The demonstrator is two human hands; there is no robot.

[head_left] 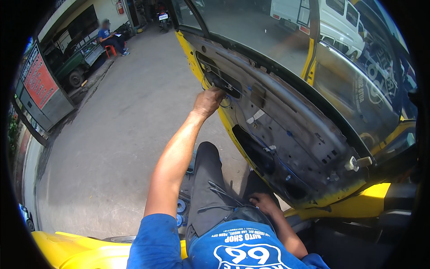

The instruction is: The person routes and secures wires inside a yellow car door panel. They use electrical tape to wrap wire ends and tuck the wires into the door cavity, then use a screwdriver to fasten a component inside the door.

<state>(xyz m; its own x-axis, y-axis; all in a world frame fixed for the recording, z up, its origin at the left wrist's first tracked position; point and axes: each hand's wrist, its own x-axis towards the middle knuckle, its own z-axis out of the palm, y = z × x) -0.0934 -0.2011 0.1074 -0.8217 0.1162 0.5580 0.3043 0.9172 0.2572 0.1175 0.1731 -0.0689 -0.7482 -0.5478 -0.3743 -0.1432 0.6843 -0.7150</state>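
Observation:
A yellow car door [286, 130] stands open before me, its bare inner metal showing with no trim panel. My left hand [209, 102] reaches to the upper left opening [219, 76] in that metal. Its fingers are closed at the opening's lower edge; whatever they grip is hidden. Just below the hand hangs a loop of thin wire [226, 102]. From there a blue cable [255, 136] runs down across the inner panel. My right hand [265, 203] rests on my right thigh with its fingers laid loosely down, holding nothing.
Yellow bodywork [80, 251] lies at the lower left. Blue round items [180, 206] sit on the ground beside my left leg. Farther off are a signboard [40, 85], a green pickup [74, 62], a seated person [109, 38] and a white van [331, 22].

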